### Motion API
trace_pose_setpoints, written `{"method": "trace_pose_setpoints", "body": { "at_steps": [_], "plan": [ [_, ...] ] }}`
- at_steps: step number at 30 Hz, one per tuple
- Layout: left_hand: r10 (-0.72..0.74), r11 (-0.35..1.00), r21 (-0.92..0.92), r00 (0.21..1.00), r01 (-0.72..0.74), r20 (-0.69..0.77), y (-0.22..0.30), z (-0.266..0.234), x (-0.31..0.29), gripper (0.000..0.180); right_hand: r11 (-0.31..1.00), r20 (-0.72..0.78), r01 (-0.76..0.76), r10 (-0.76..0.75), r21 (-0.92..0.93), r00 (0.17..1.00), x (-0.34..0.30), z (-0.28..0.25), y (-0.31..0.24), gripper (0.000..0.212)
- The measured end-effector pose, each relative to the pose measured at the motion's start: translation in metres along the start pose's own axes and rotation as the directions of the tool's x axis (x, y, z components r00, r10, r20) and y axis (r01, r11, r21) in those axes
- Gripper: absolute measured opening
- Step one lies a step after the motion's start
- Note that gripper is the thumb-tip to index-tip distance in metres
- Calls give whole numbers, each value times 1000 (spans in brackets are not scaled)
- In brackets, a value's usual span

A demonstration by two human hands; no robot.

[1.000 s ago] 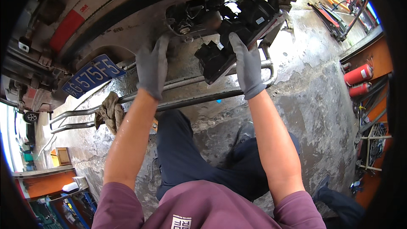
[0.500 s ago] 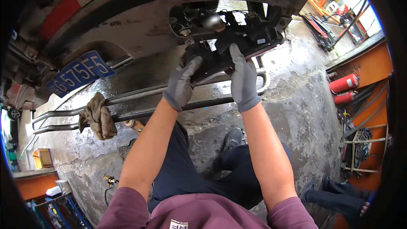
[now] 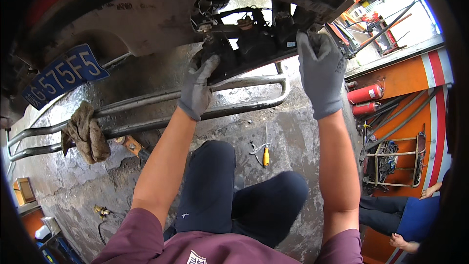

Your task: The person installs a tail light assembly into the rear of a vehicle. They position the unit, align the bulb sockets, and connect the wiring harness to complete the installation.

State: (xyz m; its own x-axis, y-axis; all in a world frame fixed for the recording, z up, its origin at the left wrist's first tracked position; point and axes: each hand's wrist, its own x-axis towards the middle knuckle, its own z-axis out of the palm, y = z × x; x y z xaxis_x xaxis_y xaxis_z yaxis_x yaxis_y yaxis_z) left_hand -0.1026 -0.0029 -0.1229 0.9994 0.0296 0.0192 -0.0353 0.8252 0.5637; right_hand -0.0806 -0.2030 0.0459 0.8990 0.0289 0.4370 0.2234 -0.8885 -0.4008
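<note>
Worn concrete floor forms the background, with red cylinders near 3 o'clock and a person in a blue top at 4 o'clock. Vehicle bodywork spans 10 to 1 o'clock; a blue plate is located between 9 and 10. The black housing is located just past 12 o'clock, beneath the opening in the bodywork. It is long and dark, with rounded bulges along its body, and is tilted, its right end higher. A small pale label marks its 2 o'clock end; wiring runs above it. The gloved left hand grips the lower end, thumb on the near side. The gloved right hand, at 1 to 2 o'clock, has curled fingers beside the upper end; whether they grip it cannot be told. A tubular bar passes below the housing, a brown rag hanging over it near 9 o'clock. One yellow-handled screwdriver lies toward 5 o'clock.
</note>
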Motion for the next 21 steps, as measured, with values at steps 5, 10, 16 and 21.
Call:
{"method": "trace_pose_setpoints", "body": {
  "at_steps": [5, 10, 16, 21],
  "plan": [
    [-7, 997, -71, 1000, 8, 18, -3, 8, -6, 37, 735, -94, 677, -677, -37, 730, 33, 34, 9, 21],
    [56, 977, -188, 974, -98, -218, -26, 1, 9, 39, 590, 126, 795, -786, -144, 606, 73, 69, 15, 30],
    [81, 962, -237, 970, -137, -230, -22, 8, 3, 54, 659, 535, 752, -629, -19, 564, 105, 53, 8, 31],
    [243, 854, -418, 948, -311, -208, -42, 45, -1, 67, 533, 386, 846, -786, 29, 483, 112, 65, 28, 30]
  ]
}}
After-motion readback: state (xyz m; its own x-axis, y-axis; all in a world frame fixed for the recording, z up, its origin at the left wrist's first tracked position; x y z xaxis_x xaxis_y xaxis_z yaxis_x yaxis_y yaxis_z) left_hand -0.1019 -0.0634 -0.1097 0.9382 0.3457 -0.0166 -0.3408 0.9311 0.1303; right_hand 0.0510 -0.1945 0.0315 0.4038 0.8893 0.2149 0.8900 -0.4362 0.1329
